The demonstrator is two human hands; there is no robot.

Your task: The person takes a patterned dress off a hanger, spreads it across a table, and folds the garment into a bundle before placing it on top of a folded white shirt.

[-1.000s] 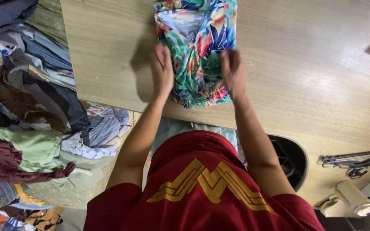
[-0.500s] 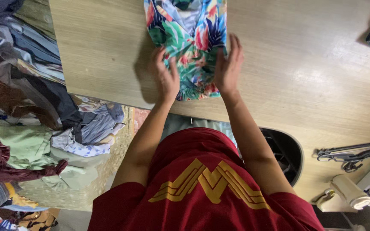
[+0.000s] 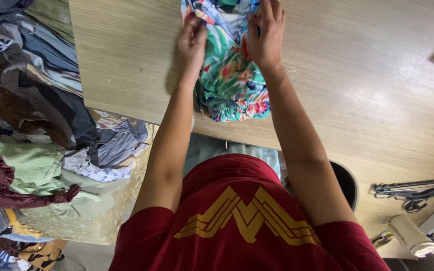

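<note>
Both hands are on the floral garment (image 3: 232,80), which lies on the wooden table (image 3: 352,85) near its front edge, approx. centred in front of the person; the garment's far end runs out of the top of the frame. Left hand (image 3: 192,42) sits on the garment's left side, fingers curled together and pinching a fold of the cloth near its upper part. Right hand (image 3: 266,35) rests on the garment's right side, fingers laid flat & close together, pressing down; whether the thumb is tucked under the cloth can't be told, since the hand covers it. The near end of the garment, w/ a gathered hem, bunches just short of the table's front edge. Judging by the doubled-over look, the step in hand is a fold: the cloth is being gathered and laid over itself. The next move prob. calls for keeping both side edges lined up while the layer is drawn across, then smoothing flat so the bunched hem doesn't skew the stack. Left of the garment, off the table, a heap of mixed clothes (image 3: 36,130) fills a basket. Far right of the garment, near the table's corner, lie dark hangers (image 3: 415,190) and a pale roll (image 3: 413,236).
</note>
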